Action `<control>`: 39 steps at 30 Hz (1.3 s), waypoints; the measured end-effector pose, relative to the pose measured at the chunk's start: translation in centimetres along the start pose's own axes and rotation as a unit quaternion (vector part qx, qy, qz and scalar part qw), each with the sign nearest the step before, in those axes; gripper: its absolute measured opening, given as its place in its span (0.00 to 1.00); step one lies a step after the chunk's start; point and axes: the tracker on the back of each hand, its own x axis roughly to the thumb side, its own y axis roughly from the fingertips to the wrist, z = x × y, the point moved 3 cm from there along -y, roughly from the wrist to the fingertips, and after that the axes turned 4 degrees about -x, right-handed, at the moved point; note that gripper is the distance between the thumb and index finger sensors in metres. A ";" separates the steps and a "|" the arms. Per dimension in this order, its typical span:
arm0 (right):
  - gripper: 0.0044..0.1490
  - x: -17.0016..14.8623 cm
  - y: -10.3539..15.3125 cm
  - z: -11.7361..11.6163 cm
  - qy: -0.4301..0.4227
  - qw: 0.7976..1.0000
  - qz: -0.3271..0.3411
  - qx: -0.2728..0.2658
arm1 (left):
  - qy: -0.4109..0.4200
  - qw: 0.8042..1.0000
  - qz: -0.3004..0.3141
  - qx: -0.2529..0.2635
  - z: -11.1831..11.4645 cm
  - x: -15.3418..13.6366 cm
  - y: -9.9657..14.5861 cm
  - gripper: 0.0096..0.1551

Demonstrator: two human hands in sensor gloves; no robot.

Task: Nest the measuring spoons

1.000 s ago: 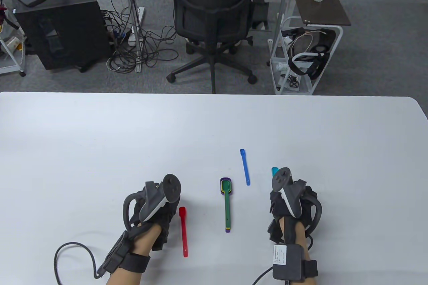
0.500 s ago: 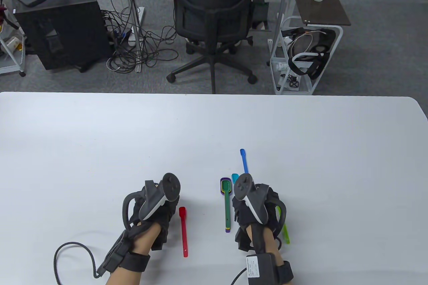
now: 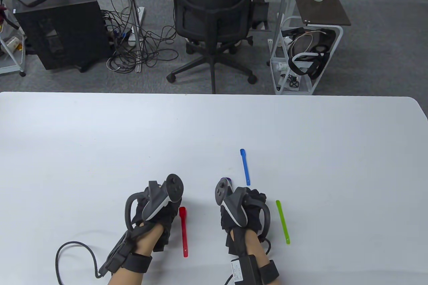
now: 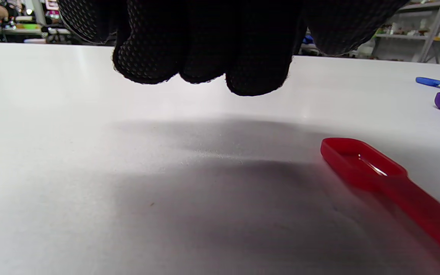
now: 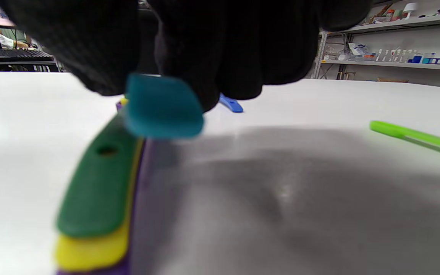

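Note:
My right hand (image 3: 242,211) hovers over the nested stack of purple, yellow and dark green spoons (image 5: 97,191) and grips a teal spoon (image 5: 162,107) just above the stack's handles. In the table view the hand hides the stack except the purple bowl's tip (image 3: 227,179). A red spoon (image 3: 183,230) lies beside my left hand (image 3: 155,208), whose fingers (image 4: 204,46) hang curled above the table and hold nothing. The red spoon's bowl shows in the left wrist view (image 4: 361,162). A blue spoon (image 3: 245,166) and a light green spoon (image 3: 283,221) lie to the right.
The white table (image 3: 100,138) stretches wide behind and beside the spoons. A black office chair (image 3: 214,14) and a white cart (image 3: 306,57) stand beyond the far edge. A black cable (image 3: 63,255) loops by my left wrist.
My right hand has carried the teal spoon leftward from the right of the blue spoon to over the nested stack, uncovering the light green spoon. My left hand barely moved.

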 end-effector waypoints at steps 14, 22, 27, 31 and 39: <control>0.25 0.7 -0.2 -1.0 0.001 1.000 0.000 0.003 | -0.012 1.000 0.010 0.004 -0.2 1.0 0.1 0.27; 0.25 1.0 -0.1 -1.0 0.013 1.000 0.005 -0.009 | -0.018 1.000 0.007 0.002 -0.3 1.0 0.1 0.27; 0.27 0.4 -0.5 -0.8 0.008 1.000 -0.002 -0.014 | -0.019 1.000 0.003 0.004 -0.3 1.0 0.3 0.29; 0.28 -0.8 -0.9 -0.1 -0.026 0.999 -0.014 -0.019 | -0.005 1.000 0.011 -0.001 -0.4 1.1 0.7 0.29; 0.32 -4.5 -1.8 1.7 0.006 0.995 -0.050 -0.084 | -0.035 0.999 0.005 0.012 -0.1 1.4 1.5 0.30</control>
